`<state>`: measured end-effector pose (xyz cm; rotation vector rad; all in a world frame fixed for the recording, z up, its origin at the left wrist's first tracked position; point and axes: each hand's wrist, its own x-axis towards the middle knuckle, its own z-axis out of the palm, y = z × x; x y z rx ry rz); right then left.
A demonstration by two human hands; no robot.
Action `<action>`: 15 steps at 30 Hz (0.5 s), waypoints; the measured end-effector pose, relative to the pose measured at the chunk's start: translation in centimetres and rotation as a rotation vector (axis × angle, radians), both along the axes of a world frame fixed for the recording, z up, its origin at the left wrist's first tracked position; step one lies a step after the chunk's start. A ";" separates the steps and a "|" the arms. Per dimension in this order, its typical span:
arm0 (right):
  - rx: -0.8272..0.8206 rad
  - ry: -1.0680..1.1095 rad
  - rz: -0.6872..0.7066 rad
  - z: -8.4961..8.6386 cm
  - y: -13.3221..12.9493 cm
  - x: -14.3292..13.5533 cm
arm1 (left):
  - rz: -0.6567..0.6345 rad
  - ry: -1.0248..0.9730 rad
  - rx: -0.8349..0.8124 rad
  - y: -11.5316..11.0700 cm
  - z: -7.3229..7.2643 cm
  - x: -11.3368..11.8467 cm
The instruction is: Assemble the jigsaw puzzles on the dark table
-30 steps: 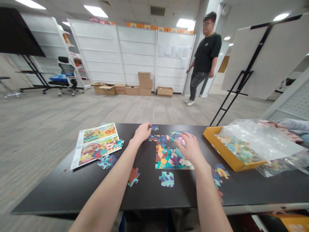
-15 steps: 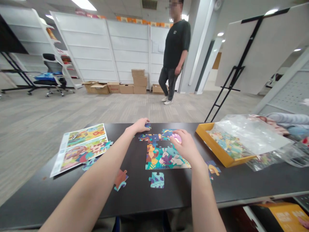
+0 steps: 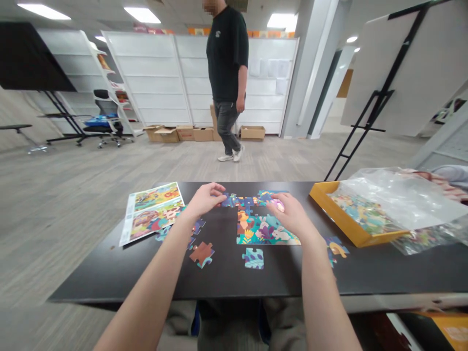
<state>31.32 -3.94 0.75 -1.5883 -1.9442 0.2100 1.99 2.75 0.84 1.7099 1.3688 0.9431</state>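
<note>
A partly joined jigsaw puzzle (image 3: 268, 229) with rabbits and leaves lies on the black table. At its upper left, my left hand (image 3: 207, 200) pinches a dark blue puzzle piece (image 3: 229, 199) close against the top row. My right hand (image 3: 291, 215) curls over the upper right part, thumb and fingers closed around a pink-and-purple puzzle piece (image 3: 278, 204); its palm hides the puzzle beneath. Loose on the near side are a brown piece (image 3: 202, 253) and a teal leafy piece (image 3: 253, 258). Blue pieces (image 3: 198, 225) show beside my left forearm, an orange-and-blue piece (image 3: 338, 247) beside my right.
A printed picture sheet (image 3: 126, 226) lies at the left. On the right stands a yellow box (image 3: 338, 224) of puzzle pieces, partly covered by clear plastic (image 3: 398, 197). Beyond the table a person (image 3: 227, 63) walks past shelves and cardboard boxes (image 3: 252, 132).
My left hand has brought the dark blue piece rightward to the puzzle's top row. The right hand stays over the upper right part. The view has shifted, and the person has walked left.
</note>
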 end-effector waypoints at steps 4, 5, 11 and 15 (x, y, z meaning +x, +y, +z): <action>-0.063 -0.073 0.042 -0.2 -0.3 -0.6 | 0.129 0.199 0.033 -1.7 -1.6 -1.1; -0.077 -0.091 0.048 -0.3 -0.3 -0.7 | 0.134 0.223 0.028 -1.8 -1.9 -1.2; -0.092 -0.140 0.035 -1.1 0.0 -0.5 | 0.094 0.236 0.000 -1.5 -2.9 -0.8; -0.115 -0.140 0.040 -1.7 0.0 -0.4 | 0.081 0.237 0.014 -1.2 -3.0 -0.3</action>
